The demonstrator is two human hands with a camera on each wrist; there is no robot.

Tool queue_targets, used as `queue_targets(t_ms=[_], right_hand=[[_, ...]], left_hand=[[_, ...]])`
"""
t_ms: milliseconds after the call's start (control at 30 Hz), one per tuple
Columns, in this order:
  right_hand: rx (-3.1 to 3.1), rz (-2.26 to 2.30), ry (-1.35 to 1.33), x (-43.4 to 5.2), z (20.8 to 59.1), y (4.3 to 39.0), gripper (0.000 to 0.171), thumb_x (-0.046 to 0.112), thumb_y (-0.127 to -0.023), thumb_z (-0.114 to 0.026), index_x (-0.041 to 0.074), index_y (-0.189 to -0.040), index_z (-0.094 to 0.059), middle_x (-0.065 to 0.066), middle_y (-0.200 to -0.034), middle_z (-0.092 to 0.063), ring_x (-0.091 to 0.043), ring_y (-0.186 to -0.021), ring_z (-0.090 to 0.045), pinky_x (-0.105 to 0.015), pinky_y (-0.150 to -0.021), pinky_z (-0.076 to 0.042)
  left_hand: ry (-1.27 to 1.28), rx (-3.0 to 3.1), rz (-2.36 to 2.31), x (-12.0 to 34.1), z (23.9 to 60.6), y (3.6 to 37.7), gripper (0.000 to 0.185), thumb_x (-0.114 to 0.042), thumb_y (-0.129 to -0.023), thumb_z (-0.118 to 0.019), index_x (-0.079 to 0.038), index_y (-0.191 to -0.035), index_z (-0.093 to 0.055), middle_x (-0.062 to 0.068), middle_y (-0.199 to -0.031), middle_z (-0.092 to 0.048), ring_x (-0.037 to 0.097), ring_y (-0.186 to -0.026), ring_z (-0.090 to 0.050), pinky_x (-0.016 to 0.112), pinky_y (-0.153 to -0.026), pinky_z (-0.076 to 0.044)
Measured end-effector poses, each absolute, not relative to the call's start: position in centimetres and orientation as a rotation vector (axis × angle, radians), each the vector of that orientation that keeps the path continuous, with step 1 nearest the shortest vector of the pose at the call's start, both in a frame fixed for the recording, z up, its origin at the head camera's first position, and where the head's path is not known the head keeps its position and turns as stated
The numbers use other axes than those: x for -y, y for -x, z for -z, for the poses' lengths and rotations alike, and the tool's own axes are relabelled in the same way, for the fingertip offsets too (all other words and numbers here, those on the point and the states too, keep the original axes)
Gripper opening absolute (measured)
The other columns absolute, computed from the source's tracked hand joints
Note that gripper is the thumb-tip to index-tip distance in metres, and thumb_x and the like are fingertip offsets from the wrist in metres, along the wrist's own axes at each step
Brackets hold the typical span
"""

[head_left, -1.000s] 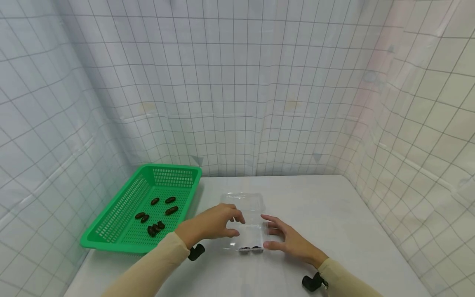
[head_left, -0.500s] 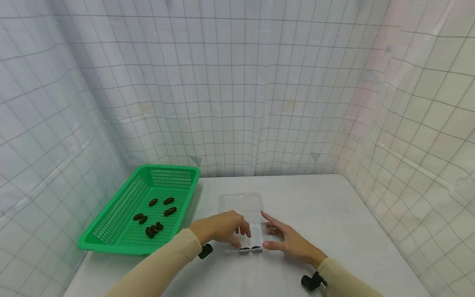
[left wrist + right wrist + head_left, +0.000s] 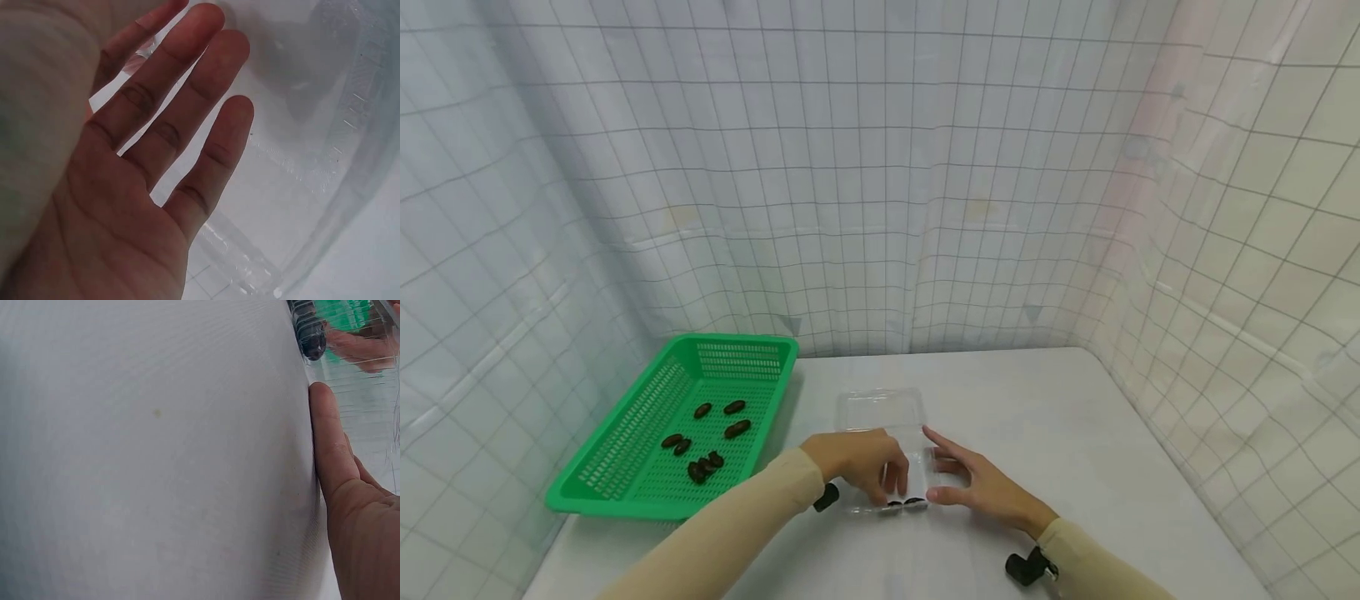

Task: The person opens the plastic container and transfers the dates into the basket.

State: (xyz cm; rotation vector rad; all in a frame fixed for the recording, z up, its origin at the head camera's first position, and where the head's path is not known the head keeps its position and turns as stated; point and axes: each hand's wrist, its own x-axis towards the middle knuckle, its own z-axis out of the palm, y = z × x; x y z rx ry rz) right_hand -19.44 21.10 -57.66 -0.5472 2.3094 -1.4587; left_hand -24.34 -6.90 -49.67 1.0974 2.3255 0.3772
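An unfolded clear plastic clamshell box (image 3: 880,408) lies on the table, its lid half away from me. Inside its near edge sit two dark brown oval pieces that look like dates (image 3: 914,502), one partly behind my left fingers. My left hand (image 3: 861,458) reaches down into the near half, its thumb beside these pieces. In the left wrist view three fingers (image 3: 222,150) stretch out nearly straight; the thumb's tip is hidden. My right hand (image 3: 973,483) rests against the box's right side, thumb straight along the near corner. Through the ribbed wall, a date (image 3: 312,339) shows.
A green perforated basket (image 3: 745,340) stands on the left of the table, holding several more dates (image 3: 737,429). White grid-patterned sheeting (image 3: 880,208) hangs behind and along both sides. The white table (image 3: 1037,417) extends to the right.
My left hand has moved right and toward me, down into the near half of the box beside the dates. The right hand stays at the box's side.
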Motion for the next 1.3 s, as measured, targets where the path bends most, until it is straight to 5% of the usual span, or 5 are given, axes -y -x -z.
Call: queue_targets(t_ms=[267, 833, 1300], right_hand=[[-2.308, 1.455, 0.550, -21.0, 57.8, 19.6, 0.097, 0.039, -0.107, -0.086, 0.037, -0.186, -0.030, -0.006, -0.190, -0.040, -0.036, -0.167, -0.054, -0.069, -0.134, -0.042], [-2.309, 1.456, 0.550, -21.1, 58.1, 19.6, 0.097, 0.040, -0.107, -0.086, 0.038, -0.186, -0.029, -0.006, -0.189, -0.042, -0.036, -0.167, -0.054, -0.067, -0.134, -0.043], [-2.312, 1.455, 0.551, -21.1, 57.9, 19.6, 0.096, 0.040, -0.107, -0.085, 0.040, -0.186, -0.030, -0.004, -0.192, -0.036, -0.036, -0.167, -0.053, -0.069, -0.134, -0.043]], left_hand=[[-1.118, -2.296, -0.384, 6.8, 50.6, 24.6, 0.023, -0.006, -0.093, -0.096, -0.028, -0.094, -0.088, -0.018, -0.078, -0.073, -0.004, -0.075, -0.066, 0.017, -0.072, -0.055], [-1.114, -2.307, -0.498, 7.5, 50.1, 24.8, 0.021, 0.001, -0.096, -0.083, -0.019, -0.098, -0.087, -0.011, -0.084, -0.077, -0.002, -0.075, -0.063, 0.018, -0.072, -0.053], [-1.099, -2.339, -0.474, 7.3, 50.8, 24.9, 0.019, -0.008, -0.092, -0.099, -0.023, -0.097, -0.087, -0.016, -0.084, -0.075, -0.003, -0.079, -0.066, 0.019, -0.076, -0.056]])
